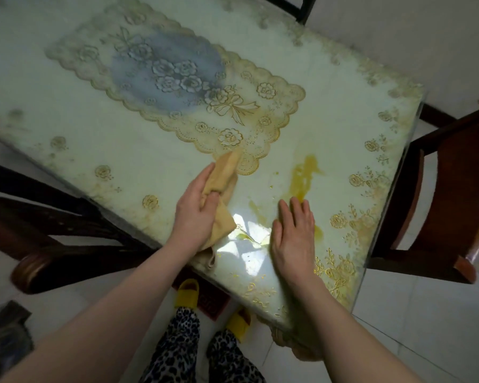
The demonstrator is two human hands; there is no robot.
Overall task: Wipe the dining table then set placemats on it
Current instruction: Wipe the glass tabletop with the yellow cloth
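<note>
- crumpled tan wiping cloth (224,189) – long axis runs away from the person, far tip on gold lace placemat (177,87)
- left hand (197,211) clamped round cloth
- right hand (293,239) flat, fingers spread (holds nothing), on glass-topped dining table (94,134) by yellow smear (304,175)

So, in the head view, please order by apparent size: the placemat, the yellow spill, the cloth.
1. placemat, clearly the largest.
2. and 3. cloth and spill: look similar; the left hand hides part of the cloth, so unranked.
</note>
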